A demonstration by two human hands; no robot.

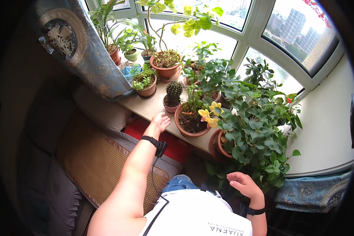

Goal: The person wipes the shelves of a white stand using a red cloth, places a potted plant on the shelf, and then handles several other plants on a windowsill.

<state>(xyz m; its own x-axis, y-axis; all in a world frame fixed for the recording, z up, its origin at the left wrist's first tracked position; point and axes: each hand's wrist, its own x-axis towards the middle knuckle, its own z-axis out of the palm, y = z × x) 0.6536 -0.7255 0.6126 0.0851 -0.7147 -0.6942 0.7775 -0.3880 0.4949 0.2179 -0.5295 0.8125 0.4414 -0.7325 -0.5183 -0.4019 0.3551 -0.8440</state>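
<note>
My left hand (160, 121) reaches over the front edge of the windowsill (135, 103), palm turned up and holding nothing. Just beyond its fingertips stands a round cactus (174, 91) in a small pinkish pot (170, 108). To the right of that hand is a wide terracotta pot (191, 131) with dark soil and leafy stems. Yellow orchid-like flowers (209, 115) lean over its rim. My right hand (243, 183) hangs near my body with fingers loosely curved, nothing visible in it, below a dense trailing plant with green leaves (250, 129).
More potted plants line the sill, among them a tall one in an orange bowl-shaped pot (165, 70). Blue patterned curtains (97, 67) hang at both sides. A seat with a woven mat (106, 165) lies at left. A black cable (154, 177) runs from my left wrist device.
</note>
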